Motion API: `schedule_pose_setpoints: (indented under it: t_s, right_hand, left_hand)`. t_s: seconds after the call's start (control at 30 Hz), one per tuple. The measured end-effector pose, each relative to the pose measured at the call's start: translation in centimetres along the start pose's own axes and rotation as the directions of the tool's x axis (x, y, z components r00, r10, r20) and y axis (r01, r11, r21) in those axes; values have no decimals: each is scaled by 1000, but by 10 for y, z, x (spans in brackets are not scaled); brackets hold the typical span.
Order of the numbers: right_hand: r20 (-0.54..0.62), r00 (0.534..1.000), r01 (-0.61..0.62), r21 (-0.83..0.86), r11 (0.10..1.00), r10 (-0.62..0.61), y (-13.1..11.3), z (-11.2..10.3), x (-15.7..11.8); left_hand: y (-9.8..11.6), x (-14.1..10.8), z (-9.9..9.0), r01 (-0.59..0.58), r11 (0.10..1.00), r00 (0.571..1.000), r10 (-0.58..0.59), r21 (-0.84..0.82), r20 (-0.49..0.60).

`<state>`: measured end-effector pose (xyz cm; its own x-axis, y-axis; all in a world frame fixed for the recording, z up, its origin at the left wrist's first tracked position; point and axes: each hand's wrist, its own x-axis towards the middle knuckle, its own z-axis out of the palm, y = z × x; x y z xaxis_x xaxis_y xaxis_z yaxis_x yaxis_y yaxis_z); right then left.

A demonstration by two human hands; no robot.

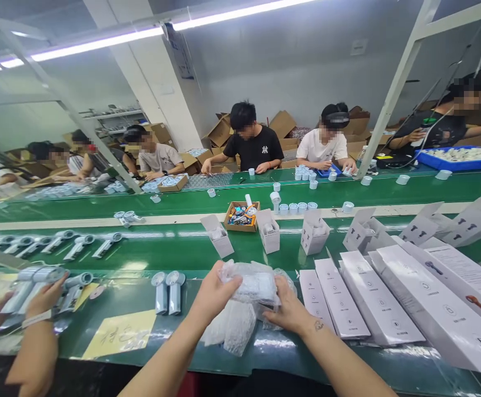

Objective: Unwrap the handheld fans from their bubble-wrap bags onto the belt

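Note:
My left hand [219, 291] and my right hand [287, 307] close on a bubble-wrapped package [251, 282] from its two sides, above the near edge of the green table. Light blue shows faintly through the wrap, but the item inside cannot be made out. Below it lie more bubble-wrap pouches [234, 328], partly covered by my hands. To the left, two light-blue handheld devices with round heads [168, 292] lie side by side. Close to my right hand, flat white boxes [321, 300] lean in a row.
Open white boxes [269, 234] with wrapped contents stand along the green conveyor [174, 242]. Behind them is a small carton of parts [242, 218]. A yellow sheet [120, 333] lies left. A co-worker's hands [44, 298] hold blue devices at far left; several people sit opposite.

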<state>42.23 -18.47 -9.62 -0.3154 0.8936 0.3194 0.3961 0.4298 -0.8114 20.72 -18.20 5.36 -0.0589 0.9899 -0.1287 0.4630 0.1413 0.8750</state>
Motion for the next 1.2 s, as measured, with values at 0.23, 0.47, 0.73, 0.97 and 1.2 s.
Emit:
schedule_pose_setpoints:
  t_s: [0.23,0.47,0.73,0.97,1.2]
  right_hand:
    - [45,999,17,55,998,-19,14,2,3]
    - [96,995,-32,144,989,19,12,-1,-12]
    - [133,953,-302,448,842,271,1,-17,-17]
    - [-27,772,-628,-181,757,635,26,9,3]
    - [3,713,-611,-487,624,701,46,92,-4]
  left_hand:
    - [27,1,53,-251,603,966,103,757,238]
    - [28,-15,89,-449,439,885,103,778,453]
    - [-66,-27,94,-513,472,858,274,716,434]
    - [-24,26,-61,-390,549,901,395,739,182]
    - [-92,144,-145,-63,400,996,89,914,30]
